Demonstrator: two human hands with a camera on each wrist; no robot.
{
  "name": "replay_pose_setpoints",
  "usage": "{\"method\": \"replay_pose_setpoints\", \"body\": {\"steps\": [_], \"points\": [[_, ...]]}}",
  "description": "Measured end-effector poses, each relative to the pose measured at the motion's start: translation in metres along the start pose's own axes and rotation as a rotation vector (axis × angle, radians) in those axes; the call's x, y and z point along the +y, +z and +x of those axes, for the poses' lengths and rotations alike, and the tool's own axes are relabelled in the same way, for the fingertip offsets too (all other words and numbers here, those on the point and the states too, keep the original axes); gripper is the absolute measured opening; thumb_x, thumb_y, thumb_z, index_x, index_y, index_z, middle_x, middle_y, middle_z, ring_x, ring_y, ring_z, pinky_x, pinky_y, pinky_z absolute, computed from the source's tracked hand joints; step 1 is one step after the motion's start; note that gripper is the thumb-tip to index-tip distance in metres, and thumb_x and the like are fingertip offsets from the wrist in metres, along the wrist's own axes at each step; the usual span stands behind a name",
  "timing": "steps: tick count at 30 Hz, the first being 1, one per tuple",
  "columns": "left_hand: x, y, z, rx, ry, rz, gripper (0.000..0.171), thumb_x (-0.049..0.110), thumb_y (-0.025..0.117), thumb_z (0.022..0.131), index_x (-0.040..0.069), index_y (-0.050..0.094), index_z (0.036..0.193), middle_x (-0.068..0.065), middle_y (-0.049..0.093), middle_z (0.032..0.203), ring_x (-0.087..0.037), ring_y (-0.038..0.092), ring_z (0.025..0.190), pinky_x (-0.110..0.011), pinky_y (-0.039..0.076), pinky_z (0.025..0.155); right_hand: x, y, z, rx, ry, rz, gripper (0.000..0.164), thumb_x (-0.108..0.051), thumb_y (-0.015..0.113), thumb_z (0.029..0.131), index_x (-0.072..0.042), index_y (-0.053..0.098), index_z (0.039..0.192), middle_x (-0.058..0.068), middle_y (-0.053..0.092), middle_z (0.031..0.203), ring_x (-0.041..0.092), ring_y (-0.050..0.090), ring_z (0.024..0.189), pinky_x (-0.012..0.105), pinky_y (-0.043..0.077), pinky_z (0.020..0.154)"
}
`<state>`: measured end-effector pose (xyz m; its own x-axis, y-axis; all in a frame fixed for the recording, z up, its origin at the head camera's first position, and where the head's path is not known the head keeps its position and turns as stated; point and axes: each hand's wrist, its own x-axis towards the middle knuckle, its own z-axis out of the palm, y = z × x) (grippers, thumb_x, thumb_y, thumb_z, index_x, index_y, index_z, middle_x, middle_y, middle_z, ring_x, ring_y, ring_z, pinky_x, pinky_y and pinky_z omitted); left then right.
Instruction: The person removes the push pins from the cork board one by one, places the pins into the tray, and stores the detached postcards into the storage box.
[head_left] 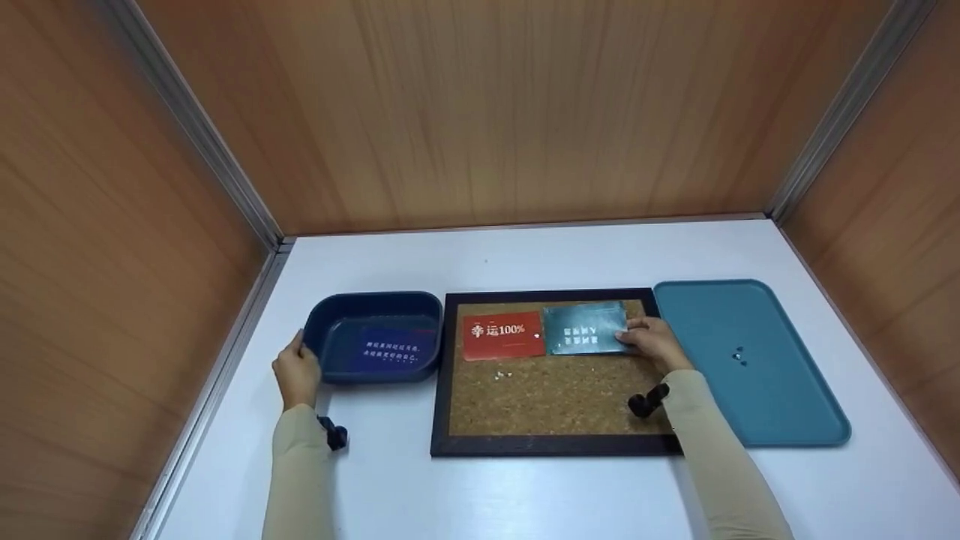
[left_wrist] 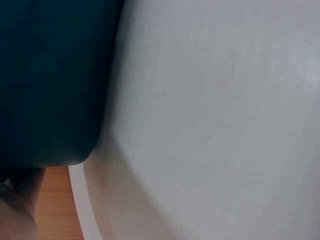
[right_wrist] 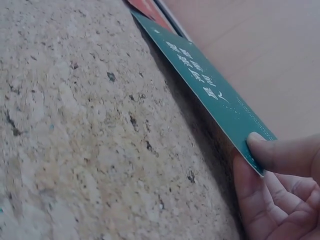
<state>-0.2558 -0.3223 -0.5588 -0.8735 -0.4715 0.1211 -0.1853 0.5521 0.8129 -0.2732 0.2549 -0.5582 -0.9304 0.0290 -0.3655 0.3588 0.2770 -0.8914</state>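
Note:
In the head view my right hand (head_left: pixel 654 341) pinches the right end of a green card (head_left: pixel 583 328) with white characters. The right wrist view shows the thumb (right_wrist: pixel 280 152) on top of that card and fingers beneath, its near edge raised over the cork. A red card (head_left: pixel 501 336) lies to its left on the corkboard (head_left: pixel 555 405), with a small pin at its right edge. My left hand (head_left: pixel 297 371) grips the left side of a dark blue bin (head_left: pixel 375 378). Inside the bin lies a purple-blue card (head_left: pixel 397 350) with white writing.
A teal tray (head_left: pixel 787 397) adjoins the board's right side, with several small pins (head_left: pixel 739 356) on it. More small shiny pieces (head_left: pixel 502 374) lie on the cork below the red card. Wooden panels (head_left: pixel 480 112) enclose the white table (head_left: pixel 375 487) at the back and sides.

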Motion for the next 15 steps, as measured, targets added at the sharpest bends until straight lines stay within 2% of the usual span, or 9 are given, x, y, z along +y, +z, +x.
{"method": "replay_pose_setpoints", "body": {"steps": [2, 9, 15], "points": [[0.0007, -0.0002, -0.0004, 0.004, 0.002, 0.003, 0.043, 0.004, 0.031, 0.101, -0.002, 0.045, 0.141, -0.025, 0.044, 0.142, -0.031, 0.052, 0.098, -0.043, 0.042, 0.089, -0.0016, 0.0006, -0.0001, -0.002, 0.001, -0.002, 0.047, -0.012, 0.064, 0.092, 0.008, 0.044, 0.129, 0.016, 0.048, 0.122, 0.012, 0.060, 0.095, 0.028, 0.054, 0.084], [0.0031, 0.0016, -0.0014, 0.031, 0.011, 0.015, 0.042, 0.003, 0.033, 0.100, -0.001, 0.047, 0.140, -0.027, 0.050, 0.137, -0.030, 0.049, 0.079, -0.041, 0.042, 0.081, -0.0066, 0.0007, -0.0016, 0.005, -0.012, -0.030, 0.058, -0.016, 0.064, 0.092, 0.009, 0.038, 0.138, 0.025, 0.043, 0.134, 0.030, 0.055, 0.114, 0.040, 0.050, 0.098], [0.0039, 0.0032, -0.0017, 0.009, 0.001, 0.013, 0.043, 0.004, 0.032, 0.101, -0.001, 0.045, 0.141, -0.025, 0.046, 0.141, -0.029, 0.053, 0.103, -0.044, 0.045, 0.092, -0.0086, -0.0035, -0.0034, 0.026, -0.016, -0.060, 0.053, -0.015, 0.062, 0.093, 0.007, 0.042, 0.136, 0.024, 0.046, 0.134, 0.031, 0.055, 0.115, 0.042, 0.050, 0.098]]}}
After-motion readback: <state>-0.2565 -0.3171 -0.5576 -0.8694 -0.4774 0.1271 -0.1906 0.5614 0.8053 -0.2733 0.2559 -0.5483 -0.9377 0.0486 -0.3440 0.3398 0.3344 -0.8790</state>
